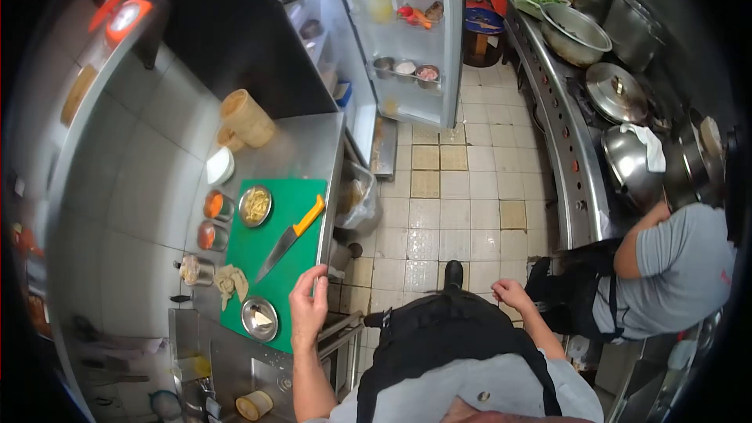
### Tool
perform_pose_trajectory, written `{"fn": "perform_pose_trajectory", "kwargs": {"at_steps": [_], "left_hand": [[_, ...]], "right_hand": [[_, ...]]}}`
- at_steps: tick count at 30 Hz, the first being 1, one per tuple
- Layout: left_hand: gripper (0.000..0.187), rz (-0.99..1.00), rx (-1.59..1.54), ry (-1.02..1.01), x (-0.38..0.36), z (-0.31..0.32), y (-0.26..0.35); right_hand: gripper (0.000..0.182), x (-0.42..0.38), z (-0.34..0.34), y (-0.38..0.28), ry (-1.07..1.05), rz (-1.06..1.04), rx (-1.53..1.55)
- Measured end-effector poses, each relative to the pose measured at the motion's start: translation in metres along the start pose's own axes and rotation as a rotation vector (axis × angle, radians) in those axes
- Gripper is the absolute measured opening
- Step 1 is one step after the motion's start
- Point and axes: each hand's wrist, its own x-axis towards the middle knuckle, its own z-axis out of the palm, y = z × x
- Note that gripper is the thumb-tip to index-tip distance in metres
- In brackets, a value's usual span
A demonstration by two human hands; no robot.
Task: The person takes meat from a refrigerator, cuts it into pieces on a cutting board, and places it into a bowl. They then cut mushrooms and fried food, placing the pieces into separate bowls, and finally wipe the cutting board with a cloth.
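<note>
Left hand (309,309) at the near-right edge of the green cutting board (286,258), seemingly empty, fingers loosely together; contact with the counter edge is unclear. Right hand (513,295), curled and apparently empty, is well right of the board. On the board lies a yellow-handled knife (283,244), between a bowl of pale strips (255,205) and a bowl with a white piece (259,319). Beyond it stands an open fridge (403,39). This looks like a pause; lifting the knife would call for a handle grip.
</note>
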Motion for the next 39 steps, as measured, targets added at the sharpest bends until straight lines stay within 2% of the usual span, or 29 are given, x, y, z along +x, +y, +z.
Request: {"fn": "perform_pose_trajectory", "kwargs": {"at_steps": [1, 3, 8, 9, 11, 13, 15, 17, 20, 22, 24, 27, 28, 29, 34, 36, 39], "left_hand": [[0.019, -0.008, 0.005, 0.006, 0.008, 0.013, 0.005], [0.020, -0.184, -0.210, 0.034, 0.021, 0.038, 0.007], [0.018, -0.407, -0.106, -0.140, 0.044, 0.090, -0.001], [0.018, -0.414, -0.112, -0.140, 0.057, 0.099, 0.001], [0.020, -0.130, -0.008, -0.044, 0.083, 0.116, 0.006], [0.021, -0.202, -0.042, -0.011, 0.117, 0.128, 0.001], [0.022, -0.346, -0.058, -0.239, 0.160, 0.132, -0.006], [0.023, -0.417, -0.093, -0.323, 0.204, 0.146, -0.021], [0.023, -0.050, -0.083, -0.194, 0.278, 0.176, -0.046], [0.024, -0.021, -0.103, -0.229, 0.332, 0.191, -0.047], [0.024, 0.009, -0.112, -0.272, 0.386, 0.204, -0.042], [0.026, -0.071, -0.120, -0.427, 0.466, 0.231, -0.034], [0.027, -0.003, -0.106, -0.418, 0.491, 0.247, -0.037], [0.028, 0.065, -0.095, -0.405, 0.517, 0.264, -0.039], [0.025, 0.140, -0.094, -0.362, 0.614, 0.355, -0.035], [0.025, 0.152, -0.065, -0.341, 0.633, 0.388, -0.034], [0.027, 0.102, 0.001, -0.422, 0.648, 0.443, -0.027]], "right_hand": [[0.025, 0.014, -0.013, -0.017, -0.010, 0.001, -0.003], [0.026, 0.051, -0.037, -0.055, 0.045, -0.104, 0.000], [0.027, 0.132, -0.085, -0.106, 0.094, -0.061, 0.091], [0.028, 0.146, -0.093, -0.118, 0.102, -0.072, 0.083], [0.027, 0.168, -0.098, -0.136, 0.084, -0.067, 0.083], [0.027, 0.189, -0.095, -0.156, 0.070, -0.064, 0.090], [0.030, 0.210, -0.090, -0.174, 0.051, -0.032, -0.012], [0.031, 0.227, -0.087, -0.185, 0.066, -0.024, -0.032], [0.034, 0.249, -0.092, -0.231, 0.072, -0.025, -0.125], [0.036, 0.259, -0.101, -0.271, 0.066, -0.015, -0.190], [0.037, 0.271, -0.112, -0.300, 0.162, -0.055, -0.260], [0.037, 0.289, -0.121, -0.318, 0.267, -0.052, -0.106], [0.036, 0.288, -0.120, -0.333, 0.297, -0.038, -0.086], [0.036, 0.291, -0.123, -0.332, 0.308, -0.021, -0.085], [0.033, 0.302, -0.142, -0.288, 0.325, 0.029, -0.007], [0.033, 0.310, -0.155, -0.275, 0.370, 0.080, 0.124], [0.030, 0.329, -0.188, -0.269, 0.441, 0.101, 0.260]]}}
